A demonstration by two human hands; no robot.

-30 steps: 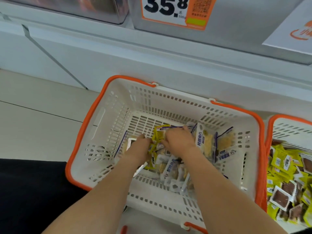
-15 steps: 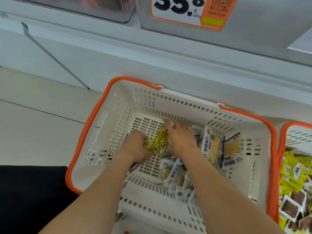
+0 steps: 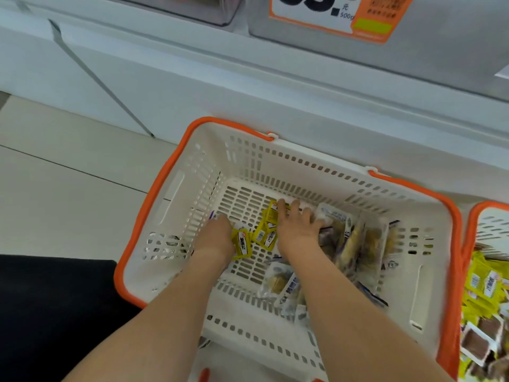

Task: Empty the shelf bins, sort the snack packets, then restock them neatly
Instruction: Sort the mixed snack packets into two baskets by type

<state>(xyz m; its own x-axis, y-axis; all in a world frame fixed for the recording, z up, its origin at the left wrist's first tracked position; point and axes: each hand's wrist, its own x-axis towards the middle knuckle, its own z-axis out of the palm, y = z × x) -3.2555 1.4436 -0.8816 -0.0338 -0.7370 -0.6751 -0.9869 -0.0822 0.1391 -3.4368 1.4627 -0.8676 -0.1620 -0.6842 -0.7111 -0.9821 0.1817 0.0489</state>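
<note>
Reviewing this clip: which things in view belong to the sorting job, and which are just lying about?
Job: white basket; yellow packets; clear packets; left hand, fingers hidden; right hand, spread on the yellow packets; second basket, holding more packets.
Lying about: price tag; floor; black fabric.

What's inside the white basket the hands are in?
White basket holds loose yellow packets mid-floor, a pile of clear blue-print packets by the right wall. Left hand grips one yellow packet; right hand lies flat over others. Whatever lies under hands and pile is hidden.
</note>
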